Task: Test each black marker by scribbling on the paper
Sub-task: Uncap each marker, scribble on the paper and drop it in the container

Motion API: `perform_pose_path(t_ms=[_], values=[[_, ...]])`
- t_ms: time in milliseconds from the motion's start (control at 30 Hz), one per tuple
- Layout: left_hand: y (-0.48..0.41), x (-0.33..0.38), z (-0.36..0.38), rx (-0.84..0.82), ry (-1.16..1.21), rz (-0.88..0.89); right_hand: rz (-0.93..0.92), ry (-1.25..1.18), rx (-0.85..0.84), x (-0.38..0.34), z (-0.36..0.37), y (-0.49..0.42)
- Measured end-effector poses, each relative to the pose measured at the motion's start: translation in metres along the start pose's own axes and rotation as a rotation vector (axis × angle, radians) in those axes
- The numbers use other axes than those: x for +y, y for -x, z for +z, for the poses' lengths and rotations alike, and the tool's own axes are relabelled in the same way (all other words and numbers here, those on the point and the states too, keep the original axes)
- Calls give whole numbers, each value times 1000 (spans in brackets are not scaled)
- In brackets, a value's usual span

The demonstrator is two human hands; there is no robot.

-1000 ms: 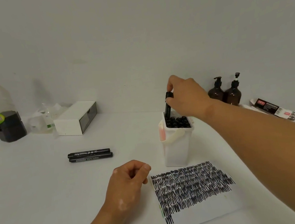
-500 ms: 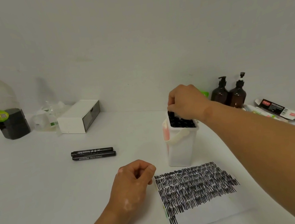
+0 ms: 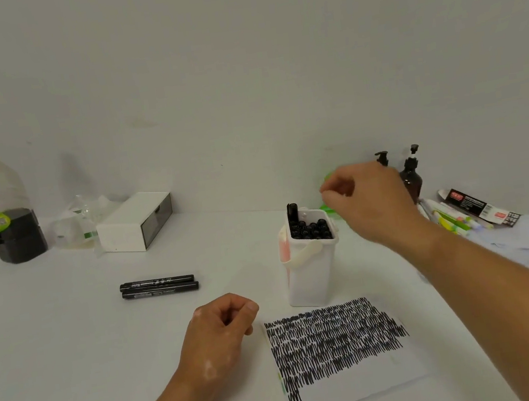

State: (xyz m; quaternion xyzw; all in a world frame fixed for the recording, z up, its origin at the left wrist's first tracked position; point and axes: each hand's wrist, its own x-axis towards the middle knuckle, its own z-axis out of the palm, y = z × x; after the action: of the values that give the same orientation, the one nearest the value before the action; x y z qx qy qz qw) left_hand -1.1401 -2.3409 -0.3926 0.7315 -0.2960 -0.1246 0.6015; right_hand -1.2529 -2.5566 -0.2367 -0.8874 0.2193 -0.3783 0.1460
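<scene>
A white container (image 3: pixel 311 275) full of black markers stands in the middle of the table. One marker (image 3: pixel 292 213) at its back left corner sticks up above the others. In front of the container lies the paper (image 3: pixel 350 388), its upper part covered in black scribbles. Two more black markers (image 3: pixel 159 286) lie side by side on the table to the left. My right hand (image 3: pixel 368 202) hovers just right of the container's top, fingers loosely bent, holding nothing. My left hand (image 3: pixel 221 335) rests on the table as a curled fist beside the paper's left edge, empty.
A large bottle (image 3: pixel 2 206) with dark liquid and a red cap stands at the far left, with clear plastic items (image 3: pixel 79 223) and a white box (image 3: pixel 135 222) beside it. Two brown pump bottles (image 3: pixel 411 176) and several packaged pens (image 3: pixel 474 204) sit behind my right arm.
My right hand pushed a black marker down into the container, let go of it and drew away to the right. My left hand stayed in place.
</scene>
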Motion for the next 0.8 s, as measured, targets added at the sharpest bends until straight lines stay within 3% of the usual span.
perform_pose_path(t_ms=[267, 500, 667, 800], values=[[4, 0, -1, 32, -148, 52, 124, -189, -155, 33, 29, 116], [6, 0, 5, 52, -316, 98, 150, -221, -241, 53, 67, 155], [-32, -9, -22, 224, -712, 154, 107, -242, -257, 57, 74, 159], [-62, -21, -61, 234, -1096, 109, 138, -275, -250, 59, 75, 157]])
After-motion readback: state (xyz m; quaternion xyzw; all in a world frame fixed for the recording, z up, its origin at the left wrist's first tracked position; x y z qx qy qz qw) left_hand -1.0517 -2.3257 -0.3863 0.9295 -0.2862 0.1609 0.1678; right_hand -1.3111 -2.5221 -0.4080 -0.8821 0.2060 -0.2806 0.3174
